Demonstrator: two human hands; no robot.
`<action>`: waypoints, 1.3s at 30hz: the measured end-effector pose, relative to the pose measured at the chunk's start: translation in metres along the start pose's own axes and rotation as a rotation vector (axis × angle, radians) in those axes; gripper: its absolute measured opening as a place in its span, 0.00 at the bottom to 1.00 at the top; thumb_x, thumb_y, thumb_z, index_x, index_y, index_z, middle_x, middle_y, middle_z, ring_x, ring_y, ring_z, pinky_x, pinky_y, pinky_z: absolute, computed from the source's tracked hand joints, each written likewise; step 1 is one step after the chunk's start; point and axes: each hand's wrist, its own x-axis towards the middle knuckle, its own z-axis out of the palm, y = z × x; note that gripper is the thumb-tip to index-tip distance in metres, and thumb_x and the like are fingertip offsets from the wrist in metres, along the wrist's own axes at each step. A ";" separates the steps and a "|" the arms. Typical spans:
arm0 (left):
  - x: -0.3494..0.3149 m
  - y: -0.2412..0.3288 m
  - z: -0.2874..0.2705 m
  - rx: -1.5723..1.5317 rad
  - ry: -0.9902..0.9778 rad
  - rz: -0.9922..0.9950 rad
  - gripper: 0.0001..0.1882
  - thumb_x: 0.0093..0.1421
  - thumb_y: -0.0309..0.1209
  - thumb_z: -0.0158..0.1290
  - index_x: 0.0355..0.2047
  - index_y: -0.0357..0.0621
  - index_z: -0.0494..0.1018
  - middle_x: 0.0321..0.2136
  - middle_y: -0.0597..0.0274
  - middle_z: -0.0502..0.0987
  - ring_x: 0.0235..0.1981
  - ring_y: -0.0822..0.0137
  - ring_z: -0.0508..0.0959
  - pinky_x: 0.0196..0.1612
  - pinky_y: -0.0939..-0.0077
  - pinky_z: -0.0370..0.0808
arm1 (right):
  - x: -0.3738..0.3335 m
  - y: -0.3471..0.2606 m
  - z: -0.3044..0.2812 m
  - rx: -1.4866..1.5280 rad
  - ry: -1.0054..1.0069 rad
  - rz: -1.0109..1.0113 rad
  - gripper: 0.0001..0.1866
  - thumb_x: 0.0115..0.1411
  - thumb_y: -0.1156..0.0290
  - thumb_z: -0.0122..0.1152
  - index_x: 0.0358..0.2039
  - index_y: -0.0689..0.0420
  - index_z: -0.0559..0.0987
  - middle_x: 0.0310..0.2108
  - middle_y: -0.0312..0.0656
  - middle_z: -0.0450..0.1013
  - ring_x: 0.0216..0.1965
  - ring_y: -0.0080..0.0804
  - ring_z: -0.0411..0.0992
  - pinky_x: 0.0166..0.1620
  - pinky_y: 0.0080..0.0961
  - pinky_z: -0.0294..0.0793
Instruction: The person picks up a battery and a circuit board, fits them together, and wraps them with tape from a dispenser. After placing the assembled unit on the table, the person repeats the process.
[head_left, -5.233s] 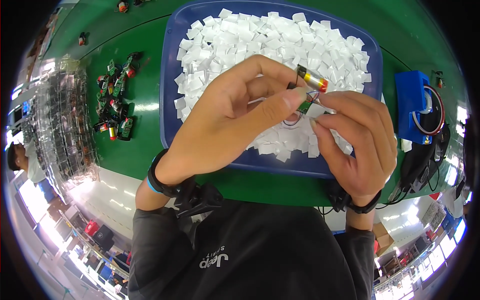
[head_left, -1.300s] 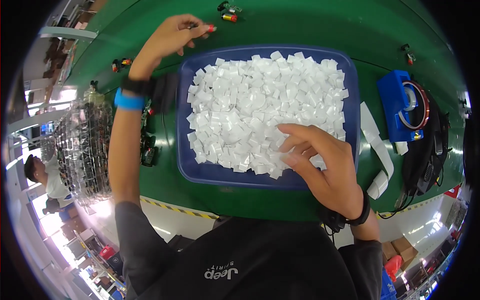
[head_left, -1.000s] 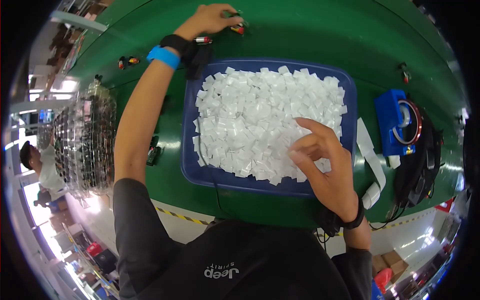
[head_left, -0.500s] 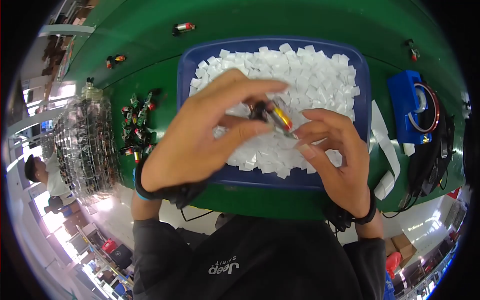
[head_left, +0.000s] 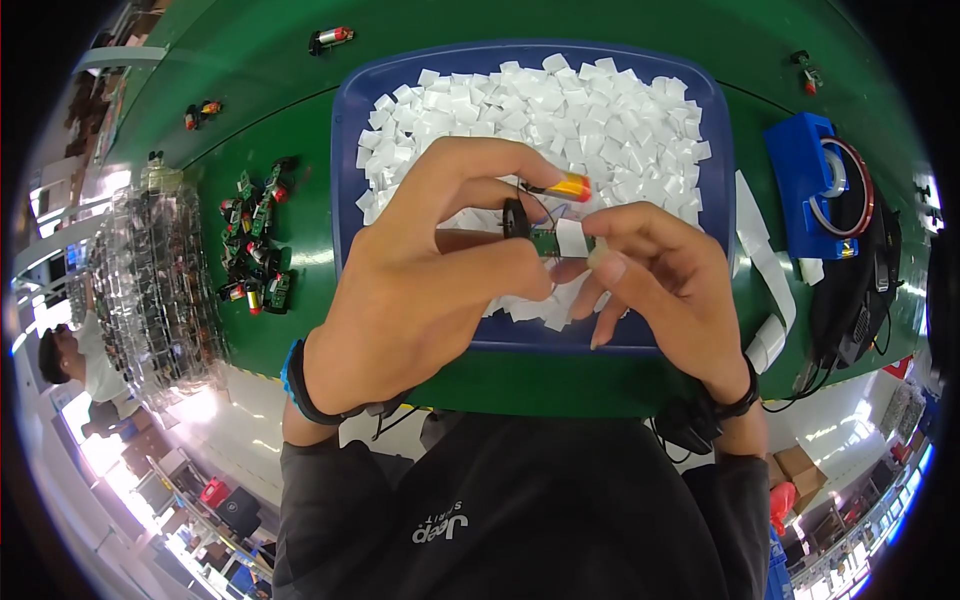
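Hands meet over the near half of a blue tray (head_left: 345,130) that stands on a green bench (head_left: 250,60) and is filled with small white square pads (head_left: 600,110). The left hand (head_left: 430,290) comes in from the lower left with a dark band at the wrist, and its fingers (head_left: 480,170) are closed around a small electronic assembly (head_left: 540,225), a little green circuit board with a black round part at its left end, thin wires, and a yellow-and-red cylinder (head_left: 568,186) sticking out just above. The right hand (head_left: 670,290) comes in from the lower right, also with a dark wrist band, and its thumb and forefinger pinch a white pad (head_left: 572,238) pressed against the right end of the board, so both hands are touching the same piece, held just above the heap of pads rather than lying in it. Left of the tray, on the bench, lies a loose cluster of similar small assemblies (head_left: 255,245) in green, black and red, with two more strays farther back, one (head_left: 332,38) near the tray's far left corner and one (head_left: 202,112) nearer the bench edge. Right of the tray stands a blue tape dispenser (head_left: 815,185) with a red-rimmed roll, a strip of white backing paper (head_left: 765,270) runs between it and the tray, and black cables (head_left: 860,290) are bundled at the far right. At the left edge of the view another person (head_left: 75,360) in a white top is seen small and far below.
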 end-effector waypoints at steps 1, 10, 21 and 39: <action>0.000 0.001 0.002 -0.013 0.011 -0.019 0.13 0.49 0.14 0.60 0.36 0.36 0.75 0.48 0.51 0.72 0.46 0.60 0.78 0.44 0.71 0.79 | 0.000 0.000 -0.001 0.041 0.001 -0.005 0.11 0.66 0.72 0.58 0.45 0.65 0.75 0.35 0.45 0.80 0.31 0.23 0.78 0.26 0.16 0.77; 0.003 0.011 0.003 -0.094 0.001 -0.186 0.32 0.44 0.21 0.67 0.51 0.39 0.69 0.50 0.52 0.73 0.46 0.60 0.79 0.47 0.66 0.78 | 0.002 -0.001 -0.005 0.029 0.082 0.080 0.09 0.63 0.74 0.63 0.41 0.65 0.77 0.30 0.42 0.79 0.25 0.21 0.77 0.24 0.15 0.76; 0.012 -0.005 0.000 -0.444 -0.187 -0.627 0.14 0.64 0.28 0.56 0.48 0.35 0.70 0.39 0.55 0.79 0.35 0.70 0.79 0.36 0.77 0.78 | 0.003 0.002 0.001 -0.403 0.294 -0.139 0.08 0.63 0.78 0.60 0.41 0.66 0.75 0.27 0.38 0.77 0.22 0.20 0.74 0.26 0.15 0.73; 0.005 0.001 0.004 -0.318 -0.095 -0.427 0.10 0.65 0.26 0.54 0.45 0.37 0.70 0.33 0.60 0.77 0.29 0.72 0.79 0.32 0.80 0.76 | 0.008 -0.015 -0.010 -0.805 0.275 -0.550 0.14 0.59 0.79 0.62 0.46 0.63 0.76 0.41 0.44 0.75 0.40 0.32 0.74 0.44 0.25 0.73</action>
